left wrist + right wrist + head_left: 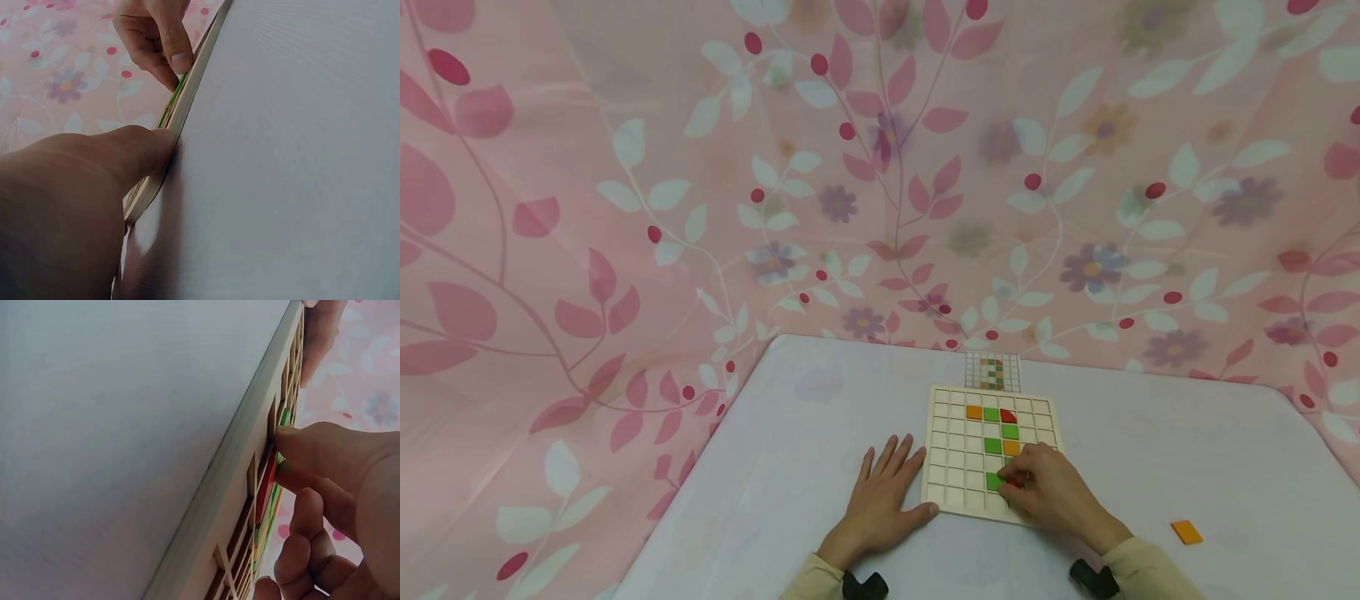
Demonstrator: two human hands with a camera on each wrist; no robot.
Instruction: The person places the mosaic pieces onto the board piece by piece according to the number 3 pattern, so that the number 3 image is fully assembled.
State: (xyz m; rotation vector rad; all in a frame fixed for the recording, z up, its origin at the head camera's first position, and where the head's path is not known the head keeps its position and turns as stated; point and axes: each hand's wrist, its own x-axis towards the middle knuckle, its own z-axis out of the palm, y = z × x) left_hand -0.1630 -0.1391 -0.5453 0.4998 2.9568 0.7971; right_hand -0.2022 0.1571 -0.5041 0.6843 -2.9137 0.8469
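Note:
A wooden grid board (955, 497) lies on the table, holding green, orange and red tiles in some of its cells. My left hand (883, 504) lies flat at its left side, fingers spread, the thumb (153, 147) touching the front left corner. Over the board's front part, my right hand (1052, 492) pinches a red tile (267, 487) at its edge between thumb and forefinger. Beside that tile is a green tile (994, 482). The right hand covers part of the board and most of the red tile in the head view.
A small printed card (973, 375) with a coloured grid pattern lies behind the board. One loose orange tile (1187, 532) is on the white table (820, 433), right of the right hand. A pink floral cloth (865, 208) hangs behind the table.

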